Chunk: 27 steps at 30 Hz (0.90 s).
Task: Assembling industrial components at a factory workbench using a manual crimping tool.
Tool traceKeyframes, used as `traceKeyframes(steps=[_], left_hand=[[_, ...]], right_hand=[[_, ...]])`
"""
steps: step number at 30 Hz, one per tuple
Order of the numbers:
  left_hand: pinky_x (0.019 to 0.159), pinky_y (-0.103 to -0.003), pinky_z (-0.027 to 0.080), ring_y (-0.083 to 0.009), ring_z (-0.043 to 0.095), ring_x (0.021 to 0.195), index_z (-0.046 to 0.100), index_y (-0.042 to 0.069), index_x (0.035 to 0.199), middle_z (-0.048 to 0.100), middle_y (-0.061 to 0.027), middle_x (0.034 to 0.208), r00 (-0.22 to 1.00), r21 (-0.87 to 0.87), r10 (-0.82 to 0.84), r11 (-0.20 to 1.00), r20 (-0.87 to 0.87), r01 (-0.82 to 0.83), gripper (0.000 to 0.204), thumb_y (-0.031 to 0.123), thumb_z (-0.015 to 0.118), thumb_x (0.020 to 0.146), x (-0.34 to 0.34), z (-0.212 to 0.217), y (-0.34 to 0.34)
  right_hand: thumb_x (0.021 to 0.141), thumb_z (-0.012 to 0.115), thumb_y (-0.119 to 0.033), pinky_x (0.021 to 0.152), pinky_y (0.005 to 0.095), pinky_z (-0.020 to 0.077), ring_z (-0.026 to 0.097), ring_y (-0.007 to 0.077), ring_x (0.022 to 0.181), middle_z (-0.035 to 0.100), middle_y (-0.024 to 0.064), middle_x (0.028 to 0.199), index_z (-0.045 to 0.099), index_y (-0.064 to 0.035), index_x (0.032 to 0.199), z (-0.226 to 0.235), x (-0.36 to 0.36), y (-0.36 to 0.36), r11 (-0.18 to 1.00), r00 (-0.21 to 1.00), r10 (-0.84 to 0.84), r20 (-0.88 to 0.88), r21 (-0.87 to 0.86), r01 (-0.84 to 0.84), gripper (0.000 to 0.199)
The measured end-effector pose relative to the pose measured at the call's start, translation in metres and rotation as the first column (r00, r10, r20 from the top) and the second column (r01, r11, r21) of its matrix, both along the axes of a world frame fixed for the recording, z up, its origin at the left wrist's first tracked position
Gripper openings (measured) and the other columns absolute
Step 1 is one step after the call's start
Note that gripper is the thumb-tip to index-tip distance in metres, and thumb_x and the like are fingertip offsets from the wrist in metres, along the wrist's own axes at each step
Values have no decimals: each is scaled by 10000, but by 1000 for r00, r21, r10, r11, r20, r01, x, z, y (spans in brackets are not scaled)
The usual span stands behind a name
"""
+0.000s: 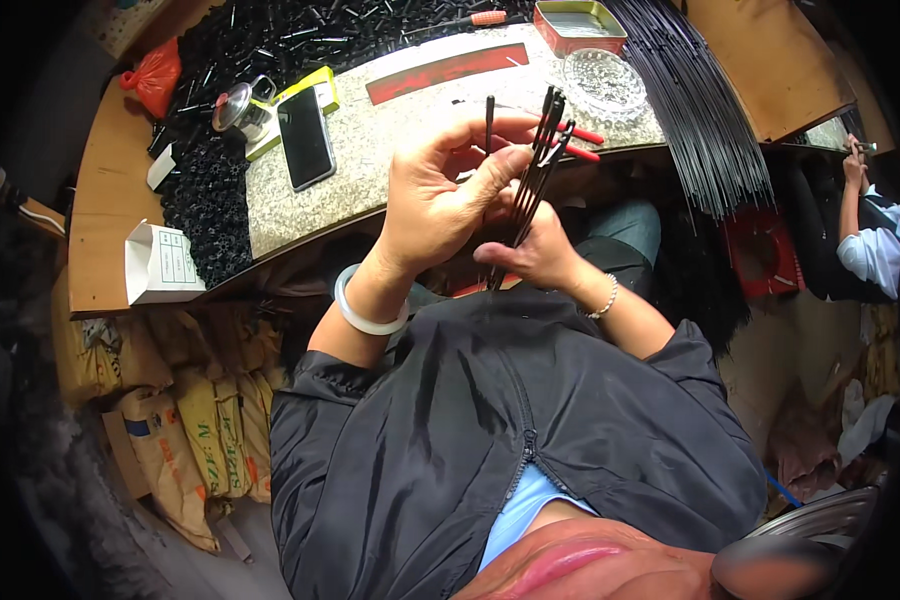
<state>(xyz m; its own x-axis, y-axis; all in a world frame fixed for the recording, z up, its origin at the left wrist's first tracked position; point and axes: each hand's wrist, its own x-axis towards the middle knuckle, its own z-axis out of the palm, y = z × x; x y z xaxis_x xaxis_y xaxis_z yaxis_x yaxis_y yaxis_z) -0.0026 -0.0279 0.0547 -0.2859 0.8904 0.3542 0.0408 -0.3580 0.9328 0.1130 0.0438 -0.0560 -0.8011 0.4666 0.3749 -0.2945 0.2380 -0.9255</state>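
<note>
Several thin black rods (536,190) slant upward between my hands, in front of my chest at the table's near edge. Low on the bundle, the fingers of my right hand (545,252) are closed round it, with the thumb stretched to the left. My left hand (438,190) has its thumb and fingers bent at the upper part of the rods. One more black rod (489,122) stands apart from the bundle, among the left fingers; its lower end is hidden. Red handles (582,145), seemingly of pliers, show just behind the rods.
A stone-patterned board (290,220) carries a phone (306,138), a red strip (448,73), a glass dish (604,85) and a tin (580,25). Small black parts (205,210) heap at left and back. Long black rods (700,110) overhang the edge at right. Another person (870,235) sits far right.
</note>
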Motion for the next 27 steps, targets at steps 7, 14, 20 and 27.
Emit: traceKeyframes(steps=[7, 14, 20, 27], left_hand=[[788, -264, 479, -140, 591, 880, 566, -61, 1051, 610, -79, 935, 978, 65, 118, 992, -175, -108, 269, -21, 629, 792, 3, -6, 3], [567, -263, 470, -158, 602, 638, 584, -18, 895, 618, -107, 814, 752, 380, 401, 899, -523, -215, 110, -6, 590, 786, 5, -2, 12], [517, -221, 427, -89, 521, 549, 492, -16, 974, 581, -70, 790, 926, 311, 328, 914, -186, -261, 108, 34, 496, 879, 12, -30, 2], [466, -184, 339, -61, 403, 511, 451, 12, 1006, 457, -22, 643, 961, 256, 271, 926, 58, -277, 191, 190, 416, 947, 6, -33, -16]], right_hand=[[652, 798, -260, 816, 316, 443, 547, 206, 925, 538, 94, 999, 371, -31, 1221, 35, -4, 11, 996, 999, -30, -26, 82, 32, 747], [721, 695, -452, 904, 285, 381, 478, 149, 1050, 476, 92, 1170, 303, 5, 1291, 75, -6, 20, 950, 954, 98, -285, -259, -175, 829], [902, 425, -475, 863, 302, 412, 554, 150, 962, 586, 86, 1016, 547, 12, 1035, 106, -3, 43, 968, 918, 213, -334, -57, -245, 519], [896, 423, -468, 845, 380, 453, 597, 272, 864, 592, 211, 913, 441, 67, 1138, 112, 5, 45, 857, 906, 321, -276, -322, -401, 588]])
